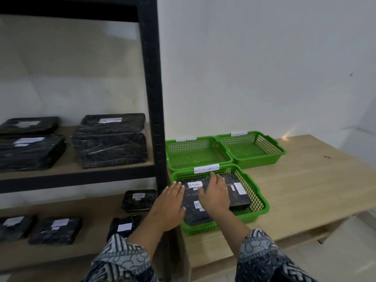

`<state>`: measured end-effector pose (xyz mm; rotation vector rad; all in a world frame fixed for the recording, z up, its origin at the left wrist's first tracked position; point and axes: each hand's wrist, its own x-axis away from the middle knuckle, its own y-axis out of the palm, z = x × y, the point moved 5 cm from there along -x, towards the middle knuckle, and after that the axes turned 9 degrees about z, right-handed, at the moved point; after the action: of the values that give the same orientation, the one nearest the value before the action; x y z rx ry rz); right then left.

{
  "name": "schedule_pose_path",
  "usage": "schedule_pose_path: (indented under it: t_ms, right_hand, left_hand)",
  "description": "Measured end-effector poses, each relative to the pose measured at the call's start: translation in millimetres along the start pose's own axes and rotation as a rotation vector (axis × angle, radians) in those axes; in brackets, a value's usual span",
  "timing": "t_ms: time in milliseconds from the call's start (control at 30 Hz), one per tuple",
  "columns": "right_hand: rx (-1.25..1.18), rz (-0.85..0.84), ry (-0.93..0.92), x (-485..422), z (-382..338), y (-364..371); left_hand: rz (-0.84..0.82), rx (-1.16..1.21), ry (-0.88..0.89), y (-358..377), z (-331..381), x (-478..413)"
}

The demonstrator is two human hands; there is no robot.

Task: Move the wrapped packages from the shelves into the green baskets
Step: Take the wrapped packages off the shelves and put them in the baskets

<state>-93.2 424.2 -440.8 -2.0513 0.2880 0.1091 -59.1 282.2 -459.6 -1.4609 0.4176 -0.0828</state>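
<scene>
Over flat, glossy black-wrapped packages point(191, 198) inside the latticed green basket point(260, 200), left hand point(168, 208) and right hand point(214, 196) both flat, outstretched.

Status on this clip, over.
Left hand open at front basket edge; right hand open over packages inside. More packages wait on shelves. Nothing in the way.

You face a white wall point(264, 68) with one small dark mark point(351, 74); below it, a light wooden table point(305, 190) stands on pale floor tiles point(345, 251).
</scene>
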Motion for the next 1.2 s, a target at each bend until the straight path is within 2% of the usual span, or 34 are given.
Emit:
schedule_pose_path:
  t_ms: [233, 367, 533, 633, 800, 900, 1033, 1200]
  right_hand:
    - [0.02, 0.153, -0.343, 44.8, -114.4, -20.4]
    - [0.0, 0.306, -0.556, 60.7, -183.4, -39.4]
    - [-0.002, 0.282, -0.691, 57.1, -245.9, -47.6]
    - [-0.009, 0.206, -0.659, 42.3, -265.5, -44.9]
    - [0.162, 0.078, -0.613, 9.7, -279.3, -25.3]
    - [0.177, 0.032, -0.567, -6.3, -276.6, -15.8]
    - [0.098, 0.119, -0.533, -13.7, -275.9, -10.8]
    - [0.038, 0.186, -0.452, -26.5, -278.5, -16.9]
  left_hand:
    - [0.259, -0.071, 0.021, -71.1, -55.1, 49.5]
    - [0.355, -0.14, -0.108, -107.6, -108.8, 76.7]
    - [0.427, -0.117, -0.272, -131.9, -171.8, 100.1]
    - [0.422, -0.093, -0.312, -132.7, -200.5, 103.5]
    - [0.461, -0.035, -0.374, -131.0, -233.3, 96.0]
    - [0.459, 0.032, -0.43, -127.8, -246.0, 91.0]
    - [0.319, 0.007, -0.441, -106.5, -262.0, 89.5]
    - [0.373, -0.032, -0.402, -88.6, -266.9, 91.0]
